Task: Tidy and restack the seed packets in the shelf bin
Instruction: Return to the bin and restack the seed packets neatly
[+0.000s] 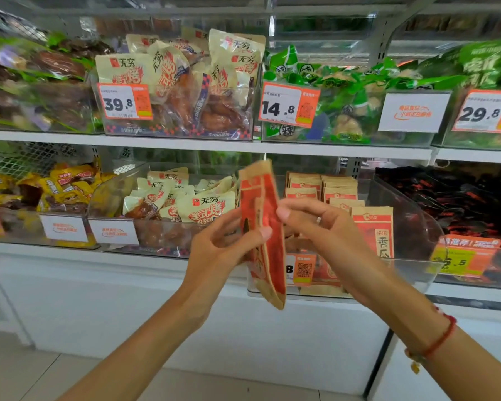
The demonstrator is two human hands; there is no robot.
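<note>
A small stack of seed packets (pixel 262 235) — kraft-brown paper with a wide red panel — is held upright and edge-on in front of the lower shelf, so mostly their thin sides and one red face show; the picture is blurred here and the print on them cannot be read. The left hand (pixel 223 244) grasps the stack from the left, thumb across the near red face and fingers curled behind. The right hand (pixel 315 224), a ring on one finger and a red cord bracelet (pixel 437 340) at the wrist, meets the stack's right edge with thumb and fingertips; whether it pinches or only touches cannot be told. Just behind the hands stands the clear plastic shelf bin (pixel 411 215), with matching packets inside: rows standing on edge at the back (pixel 321 183) and one facing forward at the front (pixel 373 227). The bin's front wall is low, with a price tag (pixel 301 269) on it, and its right wall rises in a curve; open room shows inside toward that right wall. To the left, touching side by side, is a bin of cream roast-chicken packs (pixel 203 206); to the right, dark red-and-black packs (pixel 460 195). The upper shelf's white edge (pixel 214 144) runs above the bins, with open room between.
</note>
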